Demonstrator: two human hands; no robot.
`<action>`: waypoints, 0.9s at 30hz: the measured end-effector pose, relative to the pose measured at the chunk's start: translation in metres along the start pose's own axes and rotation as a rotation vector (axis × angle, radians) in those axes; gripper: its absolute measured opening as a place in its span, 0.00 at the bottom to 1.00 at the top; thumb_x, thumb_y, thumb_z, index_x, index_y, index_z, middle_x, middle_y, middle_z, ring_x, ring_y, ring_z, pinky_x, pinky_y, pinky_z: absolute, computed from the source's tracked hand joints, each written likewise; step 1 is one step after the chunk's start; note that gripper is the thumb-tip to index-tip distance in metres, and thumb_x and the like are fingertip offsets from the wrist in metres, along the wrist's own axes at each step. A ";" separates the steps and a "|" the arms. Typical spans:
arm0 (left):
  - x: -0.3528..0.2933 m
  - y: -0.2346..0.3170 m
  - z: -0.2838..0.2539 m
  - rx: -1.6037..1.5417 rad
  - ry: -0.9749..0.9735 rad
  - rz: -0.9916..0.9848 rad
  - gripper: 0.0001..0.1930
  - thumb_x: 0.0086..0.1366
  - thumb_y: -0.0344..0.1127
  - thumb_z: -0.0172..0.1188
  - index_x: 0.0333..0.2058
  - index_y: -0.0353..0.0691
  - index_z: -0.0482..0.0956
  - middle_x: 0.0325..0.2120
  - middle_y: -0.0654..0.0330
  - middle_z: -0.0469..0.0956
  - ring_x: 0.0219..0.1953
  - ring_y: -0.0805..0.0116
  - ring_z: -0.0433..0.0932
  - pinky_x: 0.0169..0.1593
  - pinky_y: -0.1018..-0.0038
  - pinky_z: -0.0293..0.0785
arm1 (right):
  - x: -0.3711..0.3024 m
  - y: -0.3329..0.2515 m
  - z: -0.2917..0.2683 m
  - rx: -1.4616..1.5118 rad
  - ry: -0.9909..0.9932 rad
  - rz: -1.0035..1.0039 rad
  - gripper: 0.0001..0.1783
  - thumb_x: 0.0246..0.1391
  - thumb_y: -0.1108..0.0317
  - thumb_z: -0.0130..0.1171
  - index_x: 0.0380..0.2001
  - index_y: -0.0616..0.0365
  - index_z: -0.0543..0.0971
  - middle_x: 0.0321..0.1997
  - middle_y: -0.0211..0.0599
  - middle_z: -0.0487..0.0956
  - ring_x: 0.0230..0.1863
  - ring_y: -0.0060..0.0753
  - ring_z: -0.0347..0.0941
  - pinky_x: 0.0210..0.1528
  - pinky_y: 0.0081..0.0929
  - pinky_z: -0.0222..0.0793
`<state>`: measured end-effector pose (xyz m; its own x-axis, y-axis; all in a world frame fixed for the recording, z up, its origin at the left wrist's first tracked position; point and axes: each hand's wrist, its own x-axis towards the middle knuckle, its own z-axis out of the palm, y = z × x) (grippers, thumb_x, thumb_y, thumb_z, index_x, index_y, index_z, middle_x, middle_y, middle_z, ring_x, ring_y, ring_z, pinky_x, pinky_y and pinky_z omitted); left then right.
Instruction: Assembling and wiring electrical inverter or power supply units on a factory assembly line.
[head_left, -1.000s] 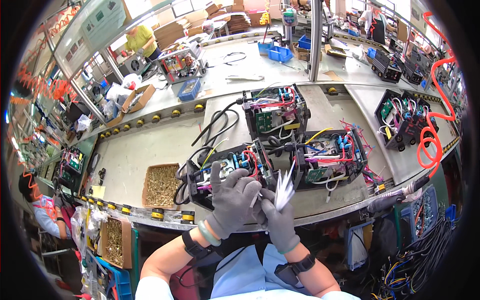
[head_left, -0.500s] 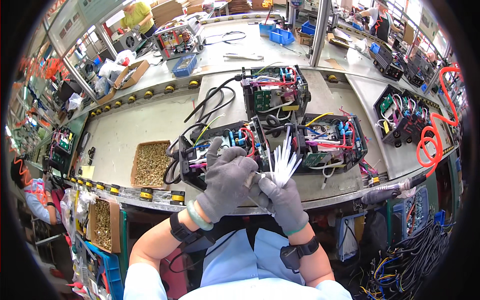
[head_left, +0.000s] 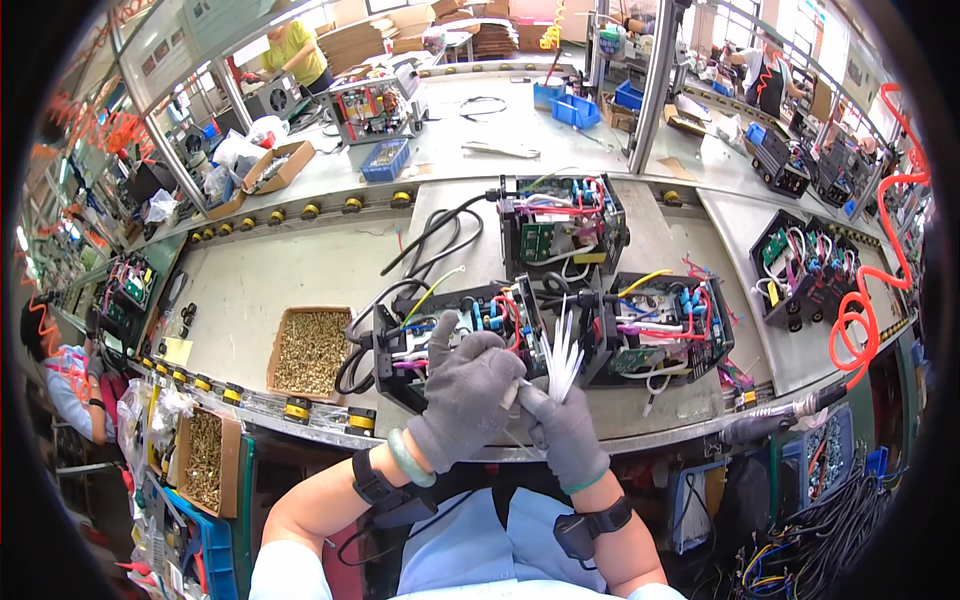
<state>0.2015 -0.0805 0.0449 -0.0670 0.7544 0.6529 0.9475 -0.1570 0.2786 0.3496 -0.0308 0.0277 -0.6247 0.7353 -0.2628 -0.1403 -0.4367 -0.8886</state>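
Both my hands wear grey gloves and meet over the front edge of the bench. A fanned bundle of white cable ties (head_left: 562, 362) rises from my right hand (head_left: 563, 435), which is closed round its lower part. Against its fingertips, my left hand (head_left: 463, 398) pinches with thumb and fingers; what lies between them is too small to make out. Just beyond are two open black device housings, a left one (head_left: 388, 385) partly hidden by my left hand and a right one (head_left: 600, 345), both with circuit boards and coloured wires. A third housing (head_left: 512, 262) stands behind them.
A cardboard box of small brass-coloured parts (head_left: 310, 352) lies left of the housings; another such box (head_left: 207, 460) sits lower left. An orange coiled hose (head_left: 855, 325) with a power driver (head_left: 760, 428) is at right. Black cables (head_left: 830, 540) are heaped lower right. Co-workers stand farther off.
The view has tilted, so the bench and housings appear lower in the picture. My hands stay together, with the cable ties still in my right hand.
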 end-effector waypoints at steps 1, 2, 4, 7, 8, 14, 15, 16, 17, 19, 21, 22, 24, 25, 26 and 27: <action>-0.001 0.001 0.000 0.005 0.011 0.006 0.05 0.52 0.31 0.64 0.26 0.51 0.77 0.23 0.69 0.77 0.38 0.67 0.80 0.67 0.55 0.53 | 0.002 0.001 0.001 -0.038 0.026 -0.025 0.10 0.59 0.64 0.59 0.27 0.57 0.78 0.18 0.22 0.70 0.13 0.11 0.57 0.15 0.14 0.49; -0.003 0.002 0.000 0.033 -0.016 0.009 0.05 0.52 0.31 0.63 0.26 0.51 0.77 0.23 0.68 0.76 0.38 0.67 0.80 0.67 0.54 0.53 | -0.001 0.000 0.003 -0.023 0.072 -0.013 0.10 0.60 0.63 0.59 0.29 0.58 0.78 0.18 0.23 0.70 0.14 0.11 0.58 0.15 0.14 0.49; -0.003 0.002 -0.003 0.053 -0.061 0.029 0.05 0.52 0.31 0.64 0.27 0.51 0.78 0.23 0.68 0.77 0.39 0.67 0.80 0.67 0.54 0.52 | -0.008 -0.006 0.001 0.011 0.046 -0.036 0.10 0.60 0.63 0.59 0.30 0.58 0.78 0.18 0.23 0.70 0.14 0.11 0.58 0.15 0.14 0.50; 0.003 0.000 -0.004 0.060 -0.064 0.035 0.06 0.52 0.31 0.64 0.28 0.50 0.77 0.24 0.68 0.78 0.39 0.66 0.80 0.67 0.54 0.52 | -0.013 -0.010 0.001 0.062 0.004 -0.058 0.11 0.60 0.62 0.60 0.32 0.60 0.78 0.18 0.24 0.70 0.14 0.12 0.59 0.15 0.14 0.51; 0.001 -0.001 -0.002 0.040 -0.046 0.032 0.06 0.52 0.31 0.64 0.28 0.50 0.77 0.24 0.68 0.78 0.39 0.66 0.79 0.67 0.55 0.52 | -0.014 -0.009 0.001 0.059 0.020 -0.078 0.11 0.59 0.61 0.61 0.33 0.60 0.78 0.19 0.24 0.71 0.14 0.12 0.59 0.15 0.13 0.51; 0.004 -0.003 0.000 0.022 -0.046 0.024 0.06 0.50 0.31 0.65 0.27 0.49 0.76 0.25 0.69 0.78 0.38 0.66 0.79 0.67 0.55 0.53 | -0.014 -0.013 0.005 0.099 0.023 -0.098 0.11 0.58 0.62 0.61 0.33 0.59 0.78 0.20 0.24 0.71 0.15 0.11 0.59 0.15 0.13 0.51; 0.004 -0.003 0.000 0.018 -0.035 0.037 0.07 0.50 0.31 0.65 0.27 0.49 0.76 0.25 0.69 0.78 0.38 0.66 0.79 0.67 0.56 0.53 | -0.013 -0.015 0.005 0.075 0.038 -0.069 0.10 0.58 0.63 0.61 0.32 0.59 0.78 0.19 0.23 0.70 0.15 0.10 0.58 0.15 0.13 0.50; 0.003 -0.003 0.001 0.018 -0.036 0.036 0.07 0.50 0.31 0.65 0.27 0.49 0.76 0.25 0.69 0.78 0.38 0.66 0.79 0.67 0.56 0.53 | -0.012 -0.016 0.006 0.051 0.053 -0.040 0.09 0.57 0.63 0.60 0.32 0.59 0.78 0.19 0.22 0.70 0.15 0.10 0.57 0.16 0.13 0.50; 0.002 -0.004 0.002 0.020 -0.032 0.030 0.07 0.50 0.31 0.65 0.27 0.49 0.77 0.25 0.69 0.77 0.38 0.66 0.79 0.66 0.56 0.54 | -0.010 -0.016 0.007 0.051 0.053 -0.038 0.09 0.57 0.63 0.60 0.32 0.59 0.78 0.19 0.22 0.70 0.15 0.10 0.57 0.16 0.13 0.50; 0.001 -0.002 0.002 0.019 -0.030 0.022 0.07 0.50 0.31 0.65 0.27 0.49 0.77 0.24 0.69 0.77 0.38 0.66 0.79 0.66 0.57 0.55 | -0.010 -0.014 0.009 -0.037 0.060 -0.051 0.08 0.57 0.65 0.59 0.30 0.59 0.78 0.17 0.20 0.68 0.15 0.09 0.56 0.16 0.13 0.49; 0.004 -0.001 0.000 0.020 -0.042 0.000 0.07 0.49 0.30 0.65 0.28 0.49 0.77 0.24 0.69 0.77 0.38 0.66 0.79 0.65 0.58 0.57 | -0.011 -0.011 0.010 -0.028 0.056 -0.069 0.08 0.57 0.65 0.59 0.29 0.58 0.78 0.17 0.19 0.67 0.14 0.09 0.56 0.16 0.13 0.49; 0.004 -0.001 0.000 0.021 -0.041 -0.001 0.07 0.49 0.30 0.65 0.28 0.49 0.77 0.24 0.69 0.77 0.38 0.66 0.79 0.65 0.58 0.57 | -0.011 -0.011 0.010 -0.017 0.051 -0.089 0.08 0.57 0.65 0.59 0.29 0.58 0.78 0.17 0.19 0.67 0.14 0.09 0.55 0.16 0.13 0.48; 0.003 -0.001 -0.001 -0.001 -0.036 -0.004 0.08 0.49 0.30 0.66 0.28 0.50 0.78 0.25 0.69 0.77 0.38 0.67 0.79 0.64 0.58 0.59 | -0.015 -0.015 0.012 -0.021 0.056 -0.080 0.08 0.57 0.65 0.59 0.28 0.58 0.78 0.16 0.19 0.66 0.14 0.09 0.55 0.16 0.14 0.48; 0.003 -0.001 -0.001 -0.001 -0.037 -0.005 0.08 0.49 0.30 0.66 0.28 0.50 0.78 0.25 0.69 0.77 0.38 0.67 0.79 0.64 0.58 0.59 | -0.016 -0.017 0.013 -0.023 0.063 -0.071 0.08 0.57 0.65 0.59 0.28 0.58 0.77 0.16 0.19 0.66 0.14 0.09 0.55 0.16 0.14 0.48; 0.003 -0.002 -0.001 0.008 -0.034 0.002 0.08 0.49 0.30 0.66 0.28 0.49 0.78 0.25 0.69 0.77 0.37 0.67 0.79 0.63 0.59 0.60 | -0.016 -0.016 0.013 -0.023 0.064 -0.070 0.08 0.57 0.65 0.59 0.28 0.58 0.77 0.16 0.19 0.66 0.14 0.09 0.55 0.16 0.14 0.48; 0.003 -0.001 0.000 0.015 -0.033 0.009 0.08 0.48 0.30 0.66 0.28 0.49 0.78 0.25 0.68 0.77 0.37 0.66 0.79 0.63 0.60 0.61 | -0.016 -0.014 0.012 -0.027 0.076 -0.060 0.08 0.57 0.65 0.59 0.28 0.58 0.77 0.16 0.19 0.66 0.15 0.09 0.55 0.16 0.14 0.48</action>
<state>0.2000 -0.0784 0.0466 -0.0481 0.7736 0.6319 0.9525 -0.1550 0.2622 0.3524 -0.0434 0.0486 -0.5559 0.7972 -0.2354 -0.1547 -0.3774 -0.9130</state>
